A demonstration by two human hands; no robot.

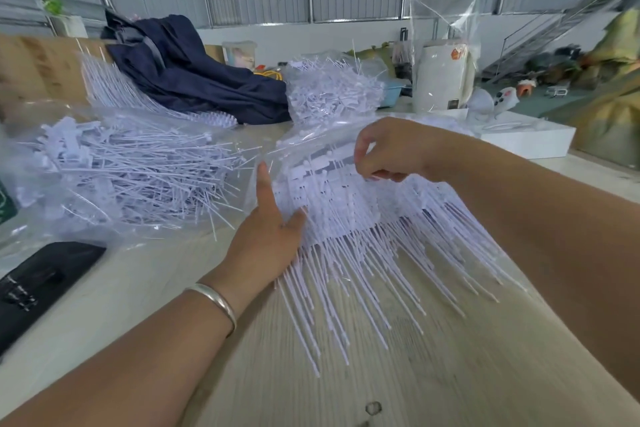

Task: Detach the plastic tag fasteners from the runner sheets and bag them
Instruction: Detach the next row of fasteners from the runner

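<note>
A thick bundle of white plastic tag fasteners point(363, 239) lies on the pale wooden table point(433, 374), thin tails fanning toward me. Its head ends sit under or inside a clear plastic bag point(311, 146). My left hand point(266, 236) lies flat against the bundle's left side with fingers straight, index finger pointing up along the bag. My right hand point(384, 152) hovers over the bundle's top, fingers curled and pinching at the fastener heads and the bag's edge. Whether the bundle is still on runner sheets I cannot tell.
A clear bag of loose fasteners point(114, 170) lies at left, another full bag point(332, 90) behind. More fastener sheets point(114, 87) lean at back left beside dark blue cloth point(194, 69). A black pouch point(38, 284) sits front left; a white cylinder point(441, 76) and white box point(526, 139) stand at right.
</note>
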